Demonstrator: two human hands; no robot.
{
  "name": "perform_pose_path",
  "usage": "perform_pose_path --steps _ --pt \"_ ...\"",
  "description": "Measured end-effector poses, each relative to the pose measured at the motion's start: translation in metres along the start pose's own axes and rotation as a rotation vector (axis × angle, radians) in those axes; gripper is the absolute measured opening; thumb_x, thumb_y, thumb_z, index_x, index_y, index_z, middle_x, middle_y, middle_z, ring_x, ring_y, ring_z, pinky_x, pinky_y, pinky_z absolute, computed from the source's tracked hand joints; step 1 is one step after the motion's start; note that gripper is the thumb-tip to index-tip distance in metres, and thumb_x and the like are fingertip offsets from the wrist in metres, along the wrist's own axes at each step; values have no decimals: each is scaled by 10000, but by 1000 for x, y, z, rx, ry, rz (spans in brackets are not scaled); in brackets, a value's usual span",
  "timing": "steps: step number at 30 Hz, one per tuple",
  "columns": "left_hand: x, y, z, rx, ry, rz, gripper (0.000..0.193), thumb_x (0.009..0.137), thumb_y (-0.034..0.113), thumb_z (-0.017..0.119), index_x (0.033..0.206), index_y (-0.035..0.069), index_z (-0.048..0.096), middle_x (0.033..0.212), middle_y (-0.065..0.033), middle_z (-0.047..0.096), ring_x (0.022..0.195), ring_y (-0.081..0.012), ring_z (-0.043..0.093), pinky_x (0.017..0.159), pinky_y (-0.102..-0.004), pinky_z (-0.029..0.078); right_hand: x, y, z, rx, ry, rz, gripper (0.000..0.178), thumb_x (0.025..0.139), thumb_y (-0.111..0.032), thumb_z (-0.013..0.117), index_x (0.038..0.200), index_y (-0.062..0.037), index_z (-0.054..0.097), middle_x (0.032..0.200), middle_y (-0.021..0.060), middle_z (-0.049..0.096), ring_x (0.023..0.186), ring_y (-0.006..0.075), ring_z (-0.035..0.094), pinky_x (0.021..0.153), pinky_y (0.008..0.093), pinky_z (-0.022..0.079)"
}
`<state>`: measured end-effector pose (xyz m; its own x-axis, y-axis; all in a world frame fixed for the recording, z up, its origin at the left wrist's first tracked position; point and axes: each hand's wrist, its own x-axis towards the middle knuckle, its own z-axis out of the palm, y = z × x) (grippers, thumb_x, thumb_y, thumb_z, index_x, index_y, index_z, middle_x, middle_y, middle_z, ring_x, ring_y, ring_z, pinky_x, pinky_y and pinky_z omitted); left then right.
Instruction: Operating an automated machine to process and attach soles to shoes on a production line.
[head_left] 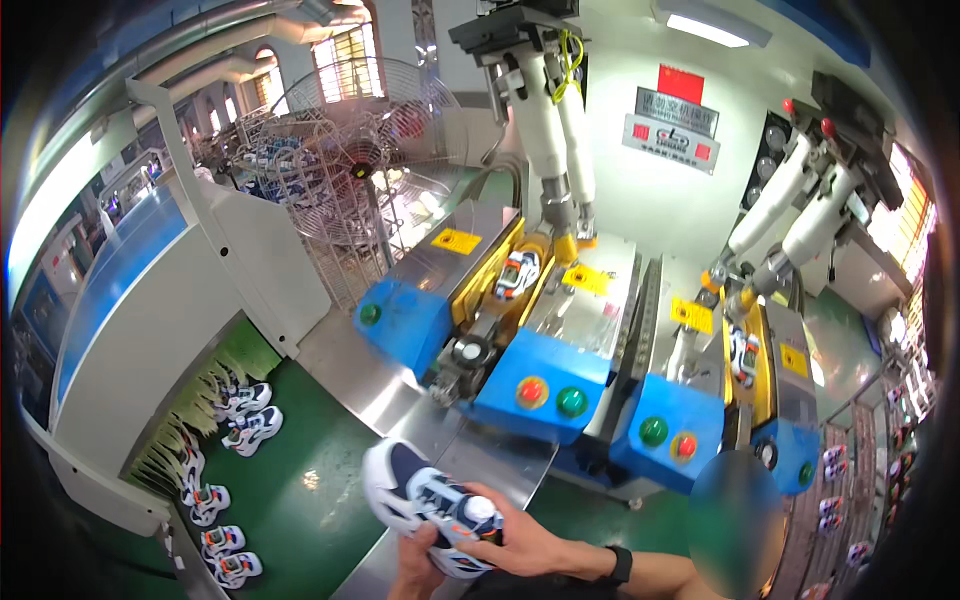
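Note:
A white and navy sneaker (425, 497) with orange accents is held between my two hands at the lower middle, its toe pointing up and left. My left hand (418, 562) grips the near side of the sole, thumb up along the shoe. My right hand (522, 540), with a dark band on the wrist, wraps round the heel end. A white rounded piece (481, 511) shows in the shoe's opening; what it belongs to is partly hidden. Beyond my hands, a two-station press holds one sneaker (518, 274) in its left yellow-lined bay and another sneaker (743, 356) in the right one.
Blue press housings (545, 385) carry red and green buttons. White cylinders (540, 130) stand above the bays. At left, several sneakers (250, 430) lie on a green conveyor (300, 480) by a bristle-curtained tunnel. A caged fan (362, 170) stands behind. Shelves with shoes (835, 490) are at right.

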<state>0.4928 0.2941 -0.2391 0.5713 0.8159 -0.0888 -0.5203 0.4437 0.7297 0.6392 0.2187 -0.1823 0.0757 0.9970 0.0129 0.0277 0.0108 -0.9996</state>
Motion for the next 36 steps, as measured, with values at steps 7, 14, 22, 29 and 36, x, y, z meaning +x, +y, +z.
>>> perform_pose_path --steps 7,14,22,29,36 --pt "246 -20 52 1427 -308 742 573 878 34 579 1352 -56 270 1373 -205 368 1307 -276 364 1081 -366 312 -33 23 -99 360 575 186 539 850 -71 587 1336 17 370 1198 113 536 1068 172 527 929 309 421" --pt "542 -107 101 1823 -434 361 717 743 301 698 1184 -124 324 1029 -355 530 978 -396 583 819 -457 481 47 -13 -137 140 624 46 692 814 -137 648 1364 57 274 1316 167 405 1249 246 365 1049 371 284" --pt "576 -39 118 1283 -577 -16 652 750 300 714 1209 -60 424 1108 -197 581 989 -242 584 861 -347 467 81 20 -153 182 900 280 557 873 -70 563 1353 64 314 1195 199 559 1154 316 517 1009 403 381" --pt "392 76 -81 85 -83 148 754 747 204 677 1379 0 320 1328 -169 462 1207 -294 484 1016 -417 398 322 31 -263 505 735 424 317 944 -292 526 1115 -27 553 1004 77 625 852 180 633 697 367 536" --pt "326 84 -189 161 204 153 602 880 292 534 1386 52 315 1284 -156 494 1104 -285 560 901 -417 501 418 127 -329 -490 1048 557 668 810 -341 640 1227 87 343 1153 241 514 1058 285 555 821 399 490"
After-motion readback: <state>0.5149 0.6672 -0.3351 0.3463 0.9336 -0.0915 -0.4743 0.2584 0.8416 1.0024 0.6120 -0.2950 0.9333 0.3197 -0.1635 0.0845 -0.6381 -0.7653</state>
